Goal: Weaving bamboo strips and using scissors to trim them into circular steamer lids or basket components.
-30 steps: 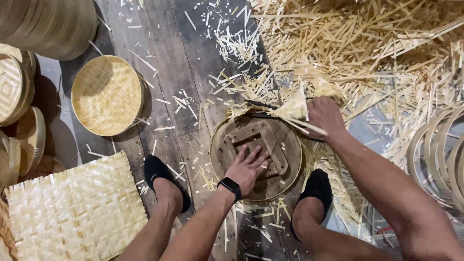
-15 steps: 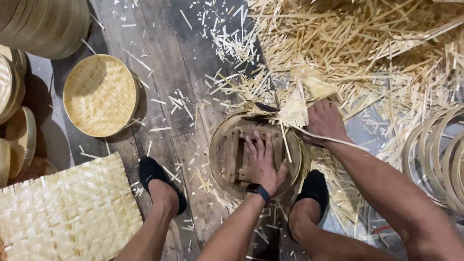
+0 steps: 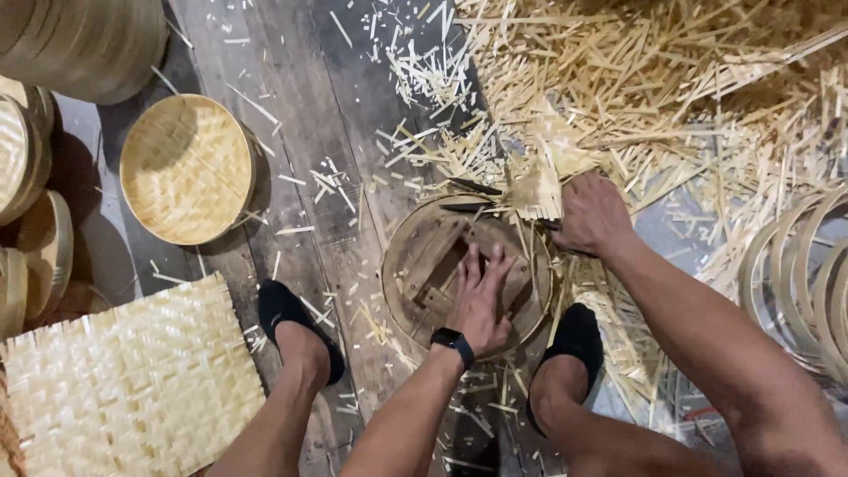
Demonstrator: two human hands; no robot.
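The left hand (image 3: 480, 305) presses flat, fingers spread, on the wooden form inside the round bamboo frame (image 3: 402, 265) at the floor's centre; at one o'clock the right hand (image 3: 592, 214) clenches woven matting (image 3: 536, 187); a slipping press could splinter skin.

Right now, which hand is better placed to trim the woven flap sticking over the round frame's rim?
Probably the right hand: it grips the woven flap at the far rim of the round frame. The left hand lies flat on the wooden block inside.
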